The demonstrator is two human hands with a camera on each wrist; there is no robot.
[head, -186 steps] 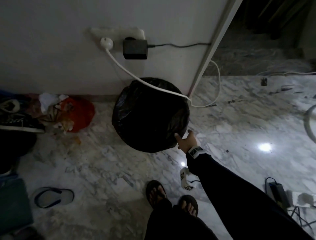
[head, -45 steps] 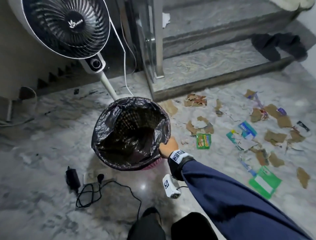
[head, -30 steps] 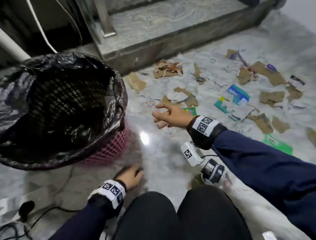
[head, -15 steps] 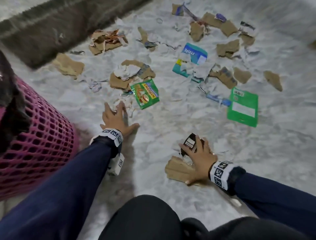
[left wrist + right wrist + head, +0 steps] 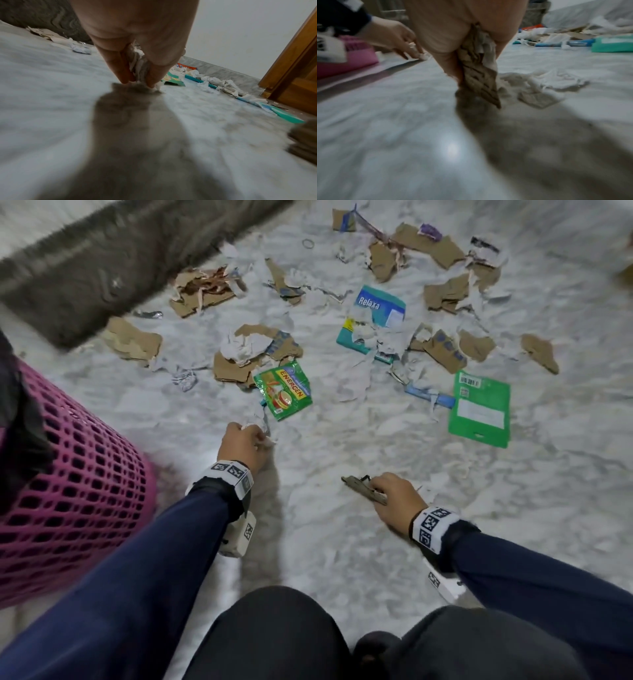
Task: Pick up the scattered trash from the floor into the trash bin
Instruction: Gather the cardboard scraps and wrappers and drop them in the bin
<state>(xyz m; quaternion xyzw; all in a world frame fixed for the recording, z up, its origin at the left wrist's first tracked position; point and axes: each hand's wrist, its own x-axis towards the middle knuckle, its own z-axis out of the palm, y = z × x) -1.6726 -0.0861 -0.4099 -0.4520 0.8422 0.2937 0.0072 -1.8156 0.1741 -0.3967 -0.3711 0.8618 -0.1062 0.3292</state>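
On the floor: your left hand (image 5: pixel 244 445) pinches a white paper scrap (image 5: pixel 139 67) against the marble.
Right hand (image 5: pixel 394 495): you grasp a torn cardboard piece (image 5: pixel 479 75), tip touching the floor.
Trash bin (image 5: pixel 72 474): just beside your left arm, pink mesh.
Remaining: Energen sachet (image 5: pixel 283 389) and green packet (image 5: pixel 479 409) lie beyond.
Advice: squeeze firmly, lift clear, then drop both over the rim.
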